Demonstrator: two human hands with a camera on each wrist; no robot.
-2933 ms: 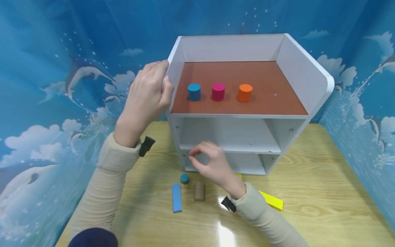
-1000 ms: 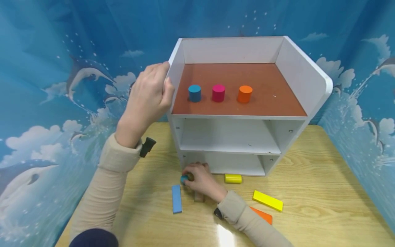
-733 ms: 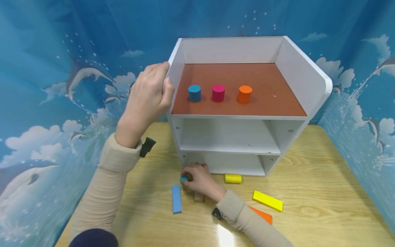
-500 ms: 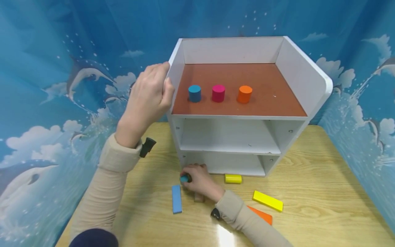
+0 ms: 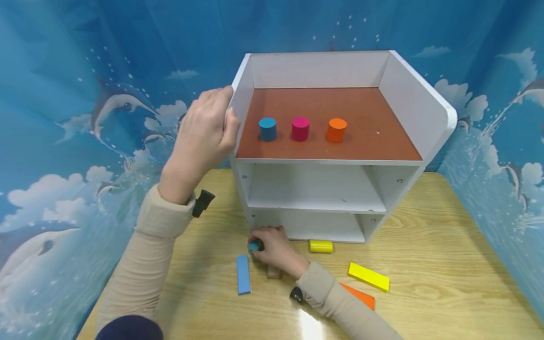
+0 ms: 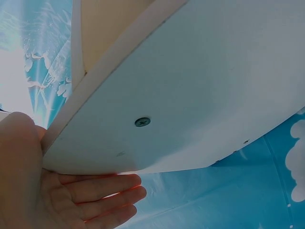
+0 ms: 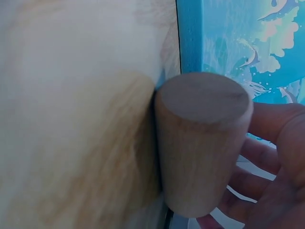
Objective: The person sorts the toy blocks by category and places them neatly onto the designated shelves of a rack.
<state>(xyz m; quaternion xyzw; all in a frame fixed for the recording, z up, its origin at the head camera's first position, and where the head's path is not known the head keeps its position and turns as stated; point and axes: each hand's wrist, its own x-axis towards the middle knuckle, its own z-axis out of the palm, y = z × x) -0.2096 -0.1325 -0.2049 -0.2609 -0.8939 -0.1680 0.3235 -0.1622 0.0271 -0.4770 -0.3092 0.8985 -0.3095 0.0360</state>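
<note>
My left hand (image 5: 206, 125) grips the upper left side panel (image 5: 242, 94) of a small white shelf unit. The left wrist view shows fingers (image 6: 107, 188) lying along that panel. Low in front of the unit, my right hand (image 5: 276, 248) holds a small teal cylinder block (image 5: 253, 246) between thumb and fingers at the table. Just under that hand lies a plain wooden cylinder block (image 5: 274, 271), large in the right wrist view, where it hides the teal one. A flat blue block (image 5: 243, 275) rests nearby on the left.
Blue (image 5: 267, 129), magenta (image 5: 300, 129) and orange (image 5: 336, 130) cylinders stand in a row on the unit's brown top (image 5: 318, 101). On the table (image 5: 425, 264) lie a yellow cylinder (image 5: 320, 246), a flat yellow block (image 5: 369, 276) and an orange block (image 5: 359, 296) partly under the right sleeve.
My right hand has come down from in front of the shelves to the teal cylinder and taken hold of it; lately it barely moves. The left hand stays on the panel.
</note>
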